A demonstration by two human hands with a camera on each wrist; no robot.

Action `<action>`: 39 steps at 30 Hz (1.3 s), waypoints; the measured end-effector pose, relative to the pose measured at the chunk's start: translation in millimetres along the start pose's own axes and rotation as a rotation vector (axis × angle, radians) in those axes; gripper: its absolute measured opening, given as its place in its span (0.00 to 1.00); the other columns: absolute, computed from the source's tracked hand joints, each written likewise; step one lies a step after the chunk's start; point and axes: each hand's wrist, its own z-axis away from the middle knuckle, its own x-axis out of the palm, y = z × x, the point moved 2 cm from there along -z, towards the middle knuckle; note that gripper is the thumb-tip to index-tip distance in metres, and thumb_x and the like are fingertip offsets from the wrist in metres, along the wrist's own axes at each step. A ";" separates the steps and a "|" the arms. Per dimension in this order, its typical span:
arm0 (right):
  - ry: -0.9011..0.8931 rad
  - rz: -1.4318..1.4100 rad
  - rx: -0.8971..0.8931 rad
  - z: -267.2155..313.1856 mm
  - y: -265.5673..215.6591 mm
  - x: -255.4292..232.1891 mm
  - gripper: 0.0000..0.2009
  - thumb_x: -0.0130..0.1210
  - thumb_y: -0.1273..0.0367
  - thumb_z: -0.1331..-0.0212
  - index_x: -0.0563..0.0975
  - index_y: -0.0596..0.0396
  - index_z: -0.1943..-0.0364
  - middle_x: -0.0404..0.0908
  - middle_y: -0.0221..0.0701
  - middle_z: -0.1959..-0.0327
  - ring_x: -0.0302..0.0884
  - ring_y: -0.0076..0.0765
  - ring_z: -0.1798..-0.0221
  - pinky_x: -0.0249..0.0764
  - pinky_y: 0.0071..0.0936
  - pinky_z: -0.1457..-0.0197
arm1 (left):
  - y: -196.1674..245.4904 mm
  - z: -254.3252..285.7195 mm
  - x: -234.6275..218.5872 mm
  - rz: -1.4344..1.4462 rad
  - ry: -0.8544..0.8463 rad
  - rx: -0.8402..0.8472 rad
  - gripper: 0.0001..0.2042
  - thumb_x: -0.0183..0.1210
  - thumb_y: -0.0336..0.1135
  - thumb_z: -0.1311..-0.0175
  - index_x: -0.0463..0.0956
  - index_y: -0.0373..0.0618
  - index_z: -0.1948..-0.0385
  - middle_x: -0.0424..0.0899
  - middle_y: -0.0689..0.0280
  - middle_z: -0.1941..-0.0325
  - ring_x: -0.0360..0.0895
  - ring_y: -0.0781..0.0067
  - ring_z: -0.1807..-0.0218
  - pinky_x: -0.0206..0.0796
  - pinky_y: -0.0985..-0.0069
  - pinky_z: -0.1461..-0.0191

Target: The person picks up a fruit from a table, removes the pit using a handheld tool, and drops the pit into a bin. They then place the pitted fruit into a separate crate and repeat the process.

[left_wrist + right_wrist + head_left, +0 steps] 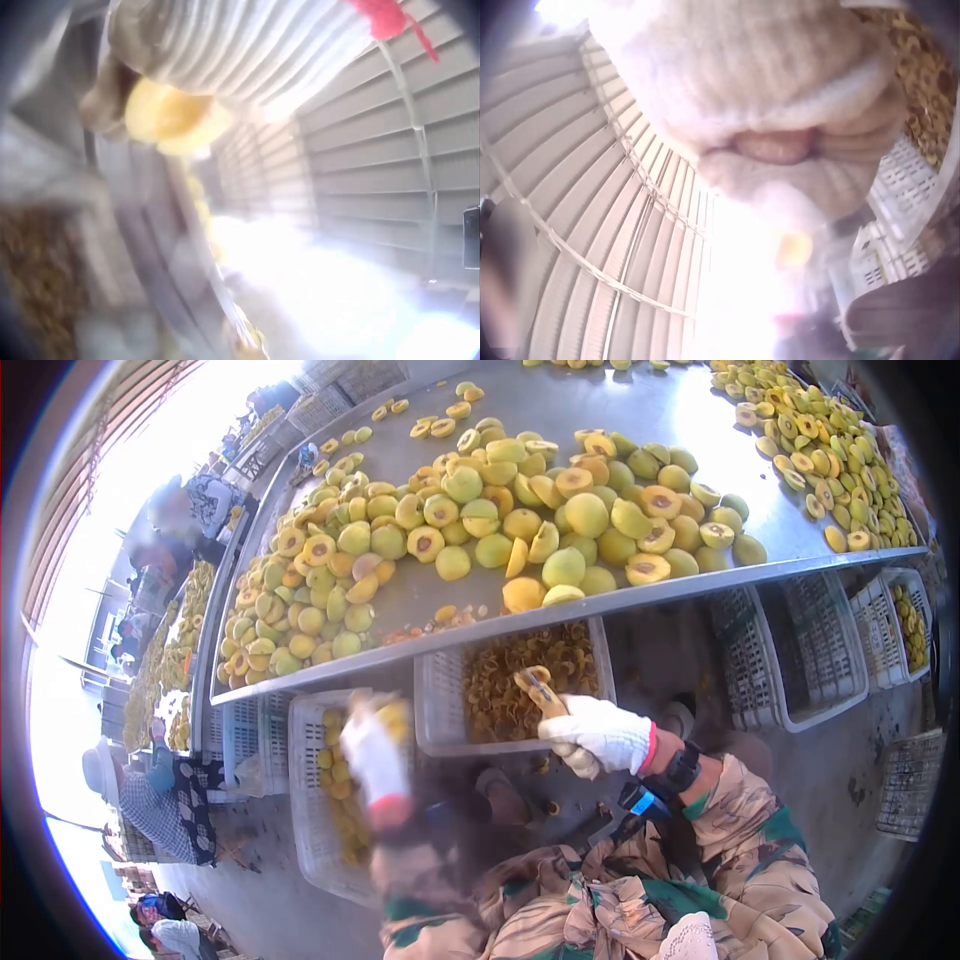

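Observation:
My left hand (373, 755), in a white knit glove and blurred in the head view, is over a white crate (303, 800) of yellow fruit. The left wrist view shows a yellow peach half (154, 120) gripped at its fingertips, cut hollow showing. My right hand (600, 735), also gloved, grips the wooden handle of a pitting tool (543, 692) with a curved metal end. It is above a crate (432, 735) full of brown-orange cut scraps. In the right wrist view, a bit of the handle (776, 146) shows between the curled fingers.
Beyond the hands, halved peaches (480, 515) heap on a metal table (640, 597) with a raised front edge. Small scraps (435, 625) lie near that edge. Stacked crates (790, 650) stand under the table at right. Other people (165, 800) sit at left.

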 end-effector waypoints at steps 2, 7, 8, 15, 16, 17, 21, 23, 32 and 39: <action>0.087 0.061 0.007 2.3 3.0 -2.2 0.10 0.54 0.64 0.35 0.65 0.47 0.69 0.63 0.19 0.84 0.58 0.17 0.87 0.58 0.21 0.83 | 3.4 -14.3 -48.2 -0.892 0.205 0.084 0.24 0.49 0.57 0.31 0.80 0.48 0.50 0.83 0.51 0.53 0.78 0.49 0.48 0.67 0.59 0.41; 0.069 0.226 -0.014 0.5 4.2 -3.7 0.12 0.54 0.62 0.36 0.69 0.54 0.70 0.70 0.26 0.80 0.67 0.23 0.85 0.66 0.25 0.81 | 62.7 -48.6 5.4 -0.757 -0.056 0.538 0.27 0.56 0.53 0.36 0.70 0.53 0.38 0.77 0.50 0.41 0.73 0.47 0.40 0.65 0.61 0.36; 0.070 0.245 -0.056 3.9 2.3 -5.7 0.12 0.54 0.62 0.36 0.69 0.55 0.68 0.71 0.26 0.80 0.68 0.23 0.85 0.66 0.24 0.81 | 91.1 -45.4 37.4 -0.652 -0.246 0.524 0.26 0.56 0.51 0.36 0.70 0.53 0.37 0.76 0.50 0.40 0.73 0.46 0.39 0.64 0.61 0.35; 0.231 0.361 -0.033 18.4 -14.8 -14.4 0.10 0.53 0.64 0.35 0.68 0.56 0.63 0.71 0.27 0.82 0.68 0.23 0.86 0.66 0.24 0.82 | 114.5 -105.7 185.7 -1.205 -0.540 0.585 0.30 0.61 0.52 0.45 0.69 0.55 0.39 0.80 0.53 0.46 0.77 0.51 0.42 0.69 0.57 0.40; 0.235 0.361 -0.040 18.5 -16.9 -14.9 0.10 0.53 0.65 0.35 0.68 0.55 0.63 0.72 0.27 0.82 0.68 0.23 0.86 0.65 0.24 0.82 | 113.8 -109.5 187.3 -1.219 -0.558 0.585 0.30 0.62 0.52 0.46 0.69 0.54 0.39 0.80 0.53 0.46 0.77 0.51 0.42 0.69 0.57 0.41; 0.238 0.356 -0.044 18.6 -17.9 -14.8 0.09 0.53 0.65 0.35 0.68 0.55 0.63 0.72 0.27 0.82 0.69 0.23 0.86 0.65 0.24 0.82 | 113.6 -113.3 188.0 -1.235 -0.580 0.582 0.31 0.63 0.51 0.47 0.69 0.53 0.40 0.80 0.53 0.47 0.77 0.51 0.43 0.70 0.57 0.41; 0.272 0.436 -0.108 15.6 -15.7 -15.1 0.10 0.53 0.64 0.36 0.70 0.55 0.60 0.74 0.27 0.80 0.71 0.23 0.83 0.68 0.23 0.79 | 121.6 -98.3 152.3 -0.945 -0.733 0.508 0.31 0.63 0.46 0.45 0.66 0.49 0.38 0.79 0.51 0.47 0.81 0.55 0.49 0.74 0.62 0.48; 0.276 0.462 -0.113 20.1 -22.5 -7.5 0.12 0.54 0.64 0.36 0.70 0.56 0.55 0.74 0.27 0.79 0.72 0.22 0.81 0.70 0.21 0.77 | 107.8 -85.0 128.6 -0.362 -0.897 0.286 0.30 0.61 0.41 0.41 0.63 0.48 0.36 0.78 0.50 0.47 0.82 0.56 0.52 0.77 0.65 0.53; 0.288 0.416 -0.228 11.9 -28.3 26.3 0.18 0.55 0.61 0.37 0.71 0.56 0.48 0.77 0.28 0.77 0.74 0.23 0.80 0.70 0.23 0.76 | 19.8 39.5 95.1 0.876 -1.017 -0.196 0.28 0.45 0.57 0.27 0.59 0.48 0.34 0.75 0.55 0.46 0.77 0.58 0.48 0.76 0.59 0.50; 0.443 0.627 -0.244 -5.3 -6.5 17.5 0.21 0.52 0.57 0.37 0.70 0.57 0.47 0.82 0.43 0.63 0.81 0.47 0.60 0.76 0.37 0.55 | 7.5 63.6 117.0 0.839 -0.647 -0.068 0.22 0.41 0.53 0.23 0.66 0.46 0.42 0.75 0.59 0.49 0.74 0.65 0.47 0.69 0.65 0.43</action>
